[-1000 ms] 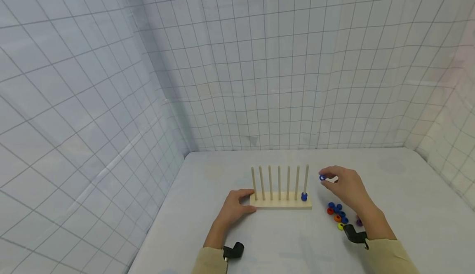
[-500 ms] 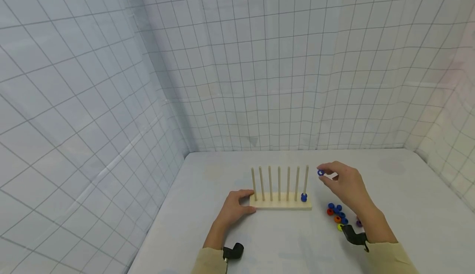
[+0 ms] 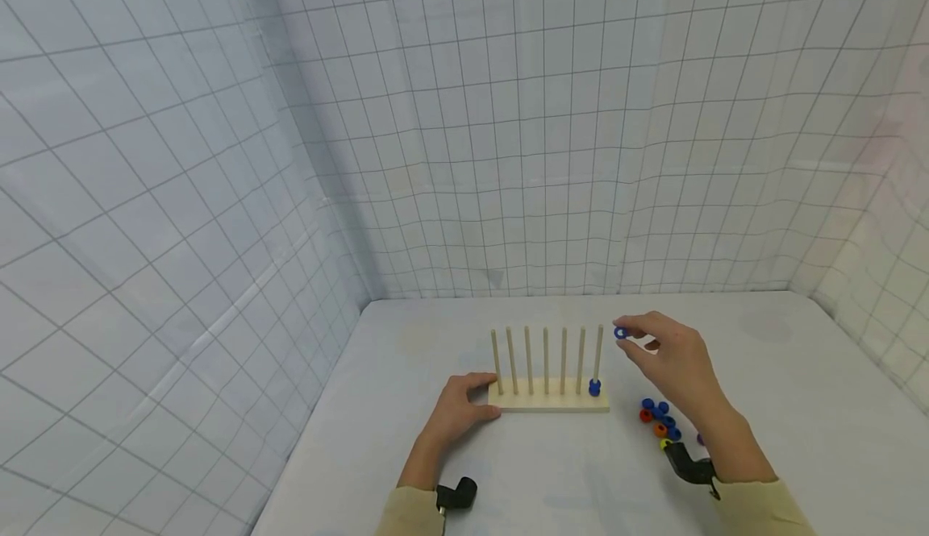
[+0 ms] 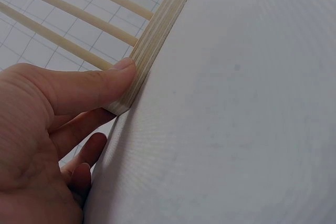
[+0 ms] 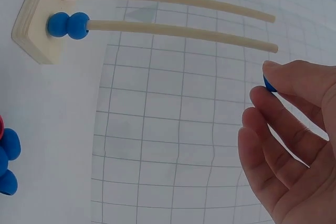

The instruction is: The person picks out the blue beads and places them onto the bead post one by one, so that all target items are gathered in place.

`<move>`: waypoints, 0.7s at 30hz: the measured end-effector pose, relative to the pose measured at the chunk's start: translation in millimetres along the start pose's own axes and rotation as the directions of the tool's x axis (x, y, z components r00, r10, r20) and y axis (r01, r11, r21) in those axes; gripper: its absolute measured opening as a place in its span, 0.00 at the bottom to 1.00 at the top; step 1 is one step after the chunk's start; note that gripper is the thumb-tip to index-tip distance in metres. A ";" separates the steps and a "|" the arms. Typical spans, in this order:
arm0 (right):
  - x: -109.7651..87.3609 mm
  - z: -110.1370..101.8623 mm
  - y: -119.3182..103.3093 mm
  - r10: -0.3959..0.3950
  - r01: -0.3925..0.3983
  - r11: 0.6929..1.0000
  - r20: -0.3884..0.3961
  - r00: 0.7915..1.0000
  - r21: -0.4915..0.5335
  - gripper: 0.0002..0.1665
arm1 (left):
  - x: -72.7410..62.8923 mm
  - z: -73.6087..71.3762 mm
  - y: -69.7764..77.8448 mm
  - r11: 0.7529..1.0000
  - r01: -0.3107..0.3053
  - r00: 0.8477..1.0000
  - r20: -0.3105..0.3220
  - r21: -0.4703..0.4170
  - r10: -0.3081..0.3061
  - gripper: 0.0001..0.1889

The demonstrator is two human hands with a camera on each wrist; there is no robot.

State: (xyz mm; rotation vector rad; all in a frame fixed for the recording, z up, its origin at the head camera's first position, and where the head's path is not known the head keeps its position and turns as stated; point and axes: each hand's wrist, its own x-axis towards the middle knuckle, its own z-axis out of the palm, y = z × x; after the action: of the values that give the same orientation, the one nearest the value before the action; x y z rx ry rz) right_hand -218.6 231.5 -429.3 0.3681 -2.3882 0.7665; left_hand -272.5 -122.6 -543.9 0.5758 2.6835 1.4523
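Observation:
A wooden peg rack (image 3: 547, 401) with a row of upright pegs stands on the table. Two blue beads (image 5: 68, 25) are stacked at the foot of its rightmost peg (image 5: 184, 34). My left hand (image 3: 459, 407) grips the rack's left end, with the thumb (image 4: 118, 72) on the front edge of the base. Up near the top of the rightmost peg, my right hand (image 3: 671, 359) pinches a blue bead (image 3: 621, 333) between thumb and fingertips. The bead is apart from the peg, its hole showing in the head view. In the right wrist view the thumb mostly hides it.
Loose beads lie on the table right of the rack: several blue ones (image 3: 669, 421), a red one (image 3: 646, 416), an orange one (image 3: 660, 430) and a yellow one (image 3: 664, 444). A purple bead (image 3: 701, 439) is partly hidden by the right wrist. Grid-patterned sheets surround the table.
My right hand has moved left and slightly up with the blue bead, closer to the top of the rightmost peg. The left hand and the rack have stayed in place.

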 end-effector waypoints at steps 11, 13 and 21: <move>1.2 -1.0 -13.5 -0.041 0.041 0.999 -0.042 0.998 -0.004 0.19 | 0.2 -0.1 -1.8 1.000 -0.019 1.000 0.000 0.004 0.019 0.28; 1.4 -1.0 -14.5 -0.044 0.045 0.999 -0.050 0.998 -0.001 0.19 | 0.3 0.1 -2.3 1.000 -0.019 1.000 -0.001 0.007 0.019 0.28; 2.8 0.6 -16.0 -0.068 0.069 0.998 -0.079 0.995 0.012 0.19 | 0.3 -1.2 -0.5 1.000 -0.015 1.000 0.002 -0.002 0.015 0.29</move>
State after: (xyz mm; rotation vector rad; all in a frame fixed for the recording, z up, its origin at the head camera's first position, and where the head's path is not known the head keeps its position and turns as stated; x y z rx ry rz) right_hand -214.3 218.2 -421.0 0.4159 -2.2853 0.7542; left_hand -273.1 -123.6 -543.6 0.5982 2.6821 1.4568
